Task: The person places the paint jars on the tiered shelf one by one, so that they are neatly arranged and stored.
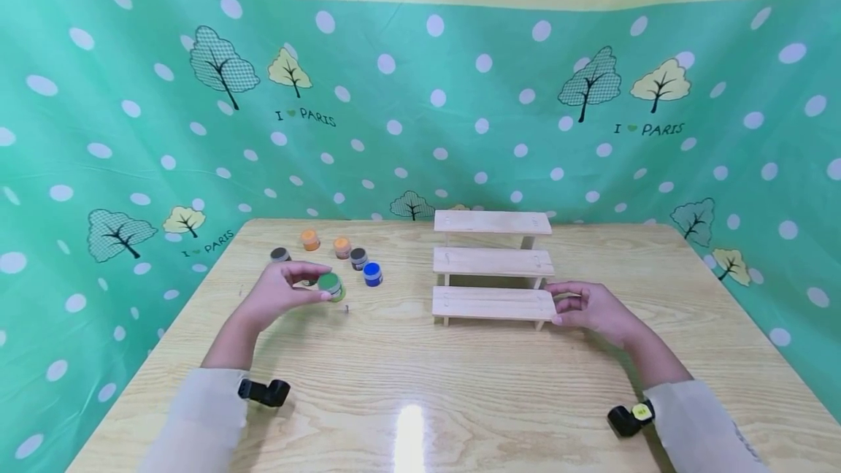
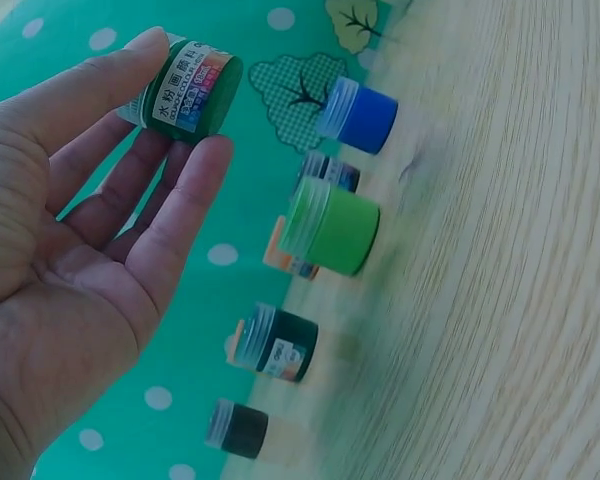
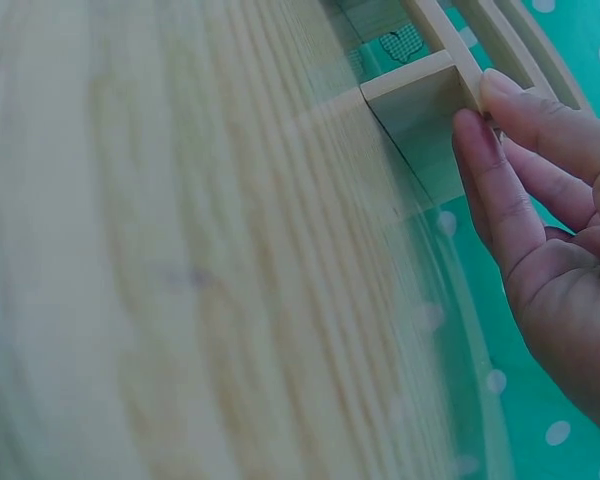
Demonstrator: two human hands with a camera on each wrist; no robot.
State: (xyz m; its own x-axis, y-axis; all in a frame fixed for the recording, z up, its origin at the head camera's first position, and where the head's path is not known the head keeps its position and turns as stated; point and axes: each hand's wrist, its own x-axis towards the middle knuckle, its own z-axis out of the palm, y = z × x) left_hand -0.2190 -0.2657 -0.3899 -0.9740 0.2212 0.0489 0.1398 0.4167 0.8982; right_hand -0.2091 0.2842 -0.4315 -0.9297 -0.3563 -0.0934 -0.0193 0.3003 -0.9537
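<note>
Fingers and thumb of the left hand (image 1: pixel 289 287) pinch a small dark green jar (image 1: pixel 330 284) with a see-through lid. The left wrist view shows this jar held up over the tabletop (image 1: pixel 368 378), tipped on its side from there, with a label on it. The thumb is on one side and the fingertips are on the other, so that grip is pinching the jar.

A light green jar (image 2: pixel 332 228) stands near it, and from above it peeks out from under the held one. I cannot tell if the two touch. A dark jar with a label (image 2: pixel 292 345) is mostly hidden behind the hand in the head view. A blue jar (image 1: pixel 372 274) stands to the right, just beside a black jar (image 1: pixel 358 258). Next to that is a pale orange jar (image 1: pixel 342 247), then a brighter orange jar (image 1: pixel 309 240) farther left. One more blackish jar (image 1: pixel 280 255) is just behind the left hand.

Well apart from the jars, on the right, is a wooden stand (image 1: pixel 493 262) with three steps, like little stairs. The right hand (image 1: pixel 594 310) has its thumb and a finger on the right end of the lowest step (image 1: pixel 493 304), so that grip is pinching the wood.

Both arms have pale sleeves (image 1: pixel 197 414). Behind everything hangs a green cloth (image 1: pixel 407 79) with white dots, trees and the word PARIS.
</note>
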